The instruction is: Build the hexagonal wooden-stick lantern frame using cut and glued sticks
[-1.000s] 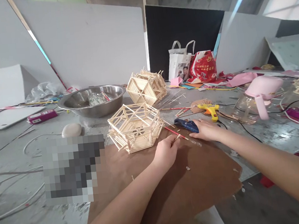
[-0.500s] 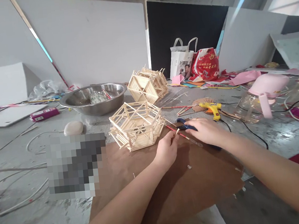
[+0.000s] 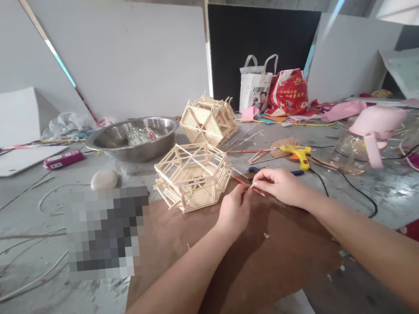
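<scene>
A short pale wooden stick (image 3: 251, 186) is pinched between my two hands' fingertips. My left hand (image 3: 233, 208) has its fingers closed around one end. My right hand (image 3: 281, 185) pinches the other end with thumb and forefinger. Behind my right hand lie blue-handled pliers (image 3: 297, 172), partly covered by it. Under the fingers runs a red-wrapped stick (image 3: 260, 192). To the left of my hands stands an open hexagonal frame (image 3: 193, 178) built of thin wooden sticks. A brown sheet (image 3: 278, 259) lies under my hands.
Behind the frame are a second stick structure (image 3: 206, 122) and a steel basin (image 3: 135, 152). A yellow glue gun (image 3: 298, 154) with a black cord and a pink-lidded jug (image 3: 357, 147) are at right. A white oval object (image 3: 104, 180) sits left.
My right hand has let go of the blue-handled pliers and moved left. Its fingertips now grip the short stick together with my left hand, which stays in place.
</scene>
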The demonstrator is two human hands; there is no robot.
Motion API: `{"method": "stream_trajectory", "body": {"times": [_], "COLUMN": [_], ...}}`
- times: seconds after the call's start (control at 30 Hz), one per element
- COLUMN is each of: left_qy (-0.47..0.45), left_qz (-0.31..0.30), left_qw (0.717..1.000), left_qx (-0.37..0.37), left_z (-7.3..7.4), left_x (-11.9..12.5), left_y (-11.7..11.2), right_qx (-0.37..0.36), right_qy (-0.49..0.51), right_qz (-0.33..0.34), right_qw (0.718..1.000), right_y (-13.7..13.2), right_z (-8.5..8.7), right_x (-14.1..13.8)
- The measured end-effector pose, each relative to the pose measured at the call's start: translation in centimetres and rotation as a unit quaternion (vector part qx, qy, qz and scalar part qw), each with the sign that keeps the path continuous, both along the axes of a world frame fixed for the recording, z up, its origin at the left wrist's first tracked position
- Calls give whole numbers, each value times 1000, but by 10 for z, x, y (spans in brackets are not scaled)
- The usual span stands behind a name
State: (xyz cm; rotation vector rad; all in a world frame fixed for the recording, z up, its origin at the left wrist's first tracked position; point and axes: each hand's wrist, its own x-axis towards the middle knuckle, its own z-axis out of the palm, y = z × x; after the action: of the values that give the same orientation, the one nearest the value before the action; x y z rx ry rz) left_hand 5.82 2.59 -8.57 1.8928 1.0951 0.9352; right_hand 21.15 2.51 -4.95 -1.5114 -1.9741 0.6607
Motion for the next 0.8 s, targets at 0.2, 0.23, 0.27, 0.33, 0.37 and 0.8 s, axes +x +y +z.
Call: {"method": "stream_trajectory", "body": {"times": [0.2,0.23,0.27,0.33,0.37,0.8], "left_qy": [58,75,94,130,146,226], "left_qz": [19,24,28,36,39,-10], "left_qw": [998,996,994,990,987,973], "left_qx": [32,37,42,47,47,47], "left_z": [-1,-2,-3,-4,-4,-10], "left_x": [0,0,0,0,0,-2], "left_y": [0,0,0,0,-1,-13], "right_qx": [-56,-76,-102,-170,-208,-21], "right_qy": [34,25,8,-49,-85,-315], "right_qz": [-14,-15,-10,23,46,-203], "right_qw": [998,997,995,984,973,927], "right_y": [0,0,0,0,0,202], "right_z": [-4,-4,-3,4,11,39], "right_x": [4,5,7,11,14,96]}}
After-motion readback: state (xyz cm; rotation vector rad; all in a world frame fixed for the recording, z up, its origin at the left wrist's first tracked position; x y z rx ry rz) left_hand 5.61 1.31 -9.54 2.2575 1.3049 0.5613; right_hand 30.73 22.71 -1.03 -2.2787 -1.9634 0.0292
